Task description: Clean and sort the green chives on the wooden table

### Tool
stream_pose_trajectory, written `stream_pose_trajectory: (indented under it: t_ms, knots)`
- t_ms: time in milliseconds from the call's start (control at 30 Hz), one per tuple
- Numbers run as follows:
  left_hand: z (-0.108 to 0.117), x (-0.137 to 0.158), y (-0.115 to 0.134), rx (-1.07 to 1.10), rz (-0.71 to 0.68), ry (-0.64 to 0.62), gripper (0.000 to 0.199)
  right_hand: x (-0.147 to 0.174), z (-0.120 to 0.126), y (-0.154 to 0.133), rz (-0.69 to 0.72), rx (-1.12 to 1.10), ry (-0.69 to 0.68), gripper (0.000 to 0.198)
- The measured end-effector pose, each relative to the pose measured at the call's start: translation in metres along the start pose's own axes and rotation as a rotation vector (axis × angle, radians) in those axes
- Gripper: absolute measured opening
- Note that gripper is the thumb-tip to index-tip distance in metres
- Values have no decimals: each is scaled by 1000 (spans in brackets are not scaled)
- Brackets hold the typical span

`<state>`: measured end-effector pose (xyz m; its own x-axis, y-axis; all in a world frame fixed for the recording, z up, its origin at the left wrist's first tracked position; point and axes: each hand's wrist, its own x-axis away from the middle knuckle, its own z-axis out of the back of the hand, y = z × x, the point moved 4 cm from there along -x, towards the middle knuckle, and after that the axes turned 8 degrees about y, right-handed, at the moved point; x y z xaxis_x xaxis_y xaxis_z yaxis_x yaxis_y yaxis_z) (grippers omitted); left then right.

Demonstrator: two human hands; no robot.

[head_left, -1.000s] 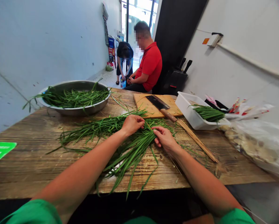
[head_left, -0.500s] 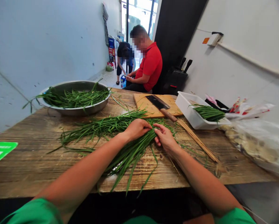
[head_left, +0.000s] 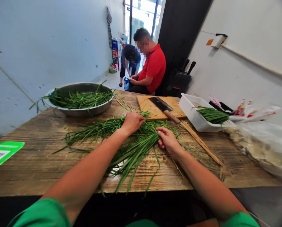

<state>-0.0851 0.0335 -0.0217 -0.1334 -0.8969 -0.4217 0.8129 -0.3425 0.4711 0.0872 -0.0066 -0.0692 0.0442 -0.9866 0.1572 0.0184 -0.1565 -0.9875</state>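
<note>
My right hand (head_left: pixel 168 139) is closed around a thin wooden skewer (head_left: pixel 177 165) and the gathered ends of a bunch of garlic chives (head_left: pixel 136 153). The skewer's tip shows just beyond the fingers, and the long leaves fan toward the table's front edge. Up and to the left, my left hand (head_left: pixel 132 122) is over a loose pile of garlic chives (head_left: pixel 93 130), its fingertips pinched together. Whatever lies between those fingertips is too small to make out.
A metal basin (head_left: pixel 84 111) of chives stands at left. Behind my hands, a cleaver (head_left: pixel 163 105) lies on a cutting board (head_left: pixel 144 104). Several bare skewers (head_left: pixel 201 143) lie right, near a white bin (head_left: pixel 194 118) holding chives. A person in red (head_left: pixel 156 64) sits beyond the table.
My left hand has moved away from the skewer tip, up and left to the loose chives. My right hand keeps its hold, and the view has shifted slightly.
</note>
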Motion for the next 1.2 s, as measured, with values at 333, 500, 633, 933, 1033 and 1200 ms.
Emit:
stream_pose_trajectory:
  t_ms: [333, 500, 633, 933, 1033, 1200]
  knots:
    - [-31, -3, -7, -171, 310, 84, 20, -1, 0, 3, -11, -9, 68, 35]
    - [-31, -4, -7, -177, 333, 107, 22, -1, -1, 2, -17, -21, 63, 35]
    - [-23, -5, -7, -128, 378, 115, 14, -2, -1, 0, 5, -49, 84, 35]
    - [-1, -5, 0, 511, 411, -326, 15, 1, 1, -8, 31, -94, 85, 30]
    - [-6, -3, -3, 607, 501, -300, 19, 3, 2, -10, 35, -91, 91, 29]
    - [-12, -4, -6, 609, 433, -151, 22, 4, 1, -9, 4, -29, 59, 27]
